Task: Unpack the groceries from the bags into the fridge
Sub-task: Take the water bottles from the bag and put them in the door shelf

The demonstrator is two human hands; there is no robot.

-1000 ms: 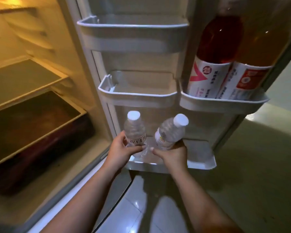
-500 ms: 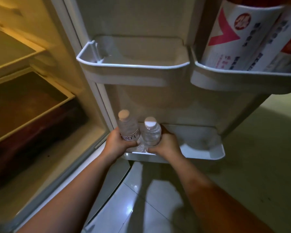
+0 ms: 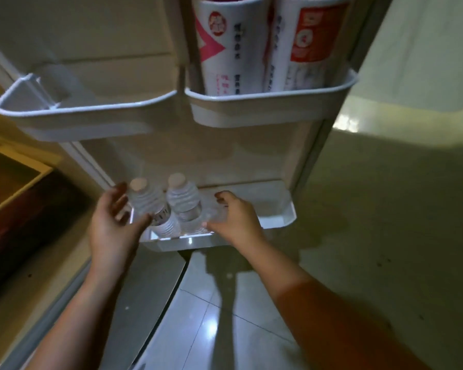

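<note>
Water bottles point(image 3: 169, 206): two clear ones, pale caps, upright and touching in the bottom door bin point(image 3: 275, 222), at its 9 o'clock end, likely so they brace each other.
Left hand point(image 3: 112, 225): open, cupped beside the left bottle, not gripping.
Right hand point(image 3: 233, 217): open, fingers loose by the right bottle.

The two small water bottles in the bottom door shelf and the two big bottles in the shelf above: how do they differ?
The small water bottles are clear and ribbed; the big bottles carry white labels with red print. The small ones show their caps; the big ones' tops are out of view. The small ones stand at the left end of the bottom shelf; the big ones fill theirs. All stand upright.
</note>
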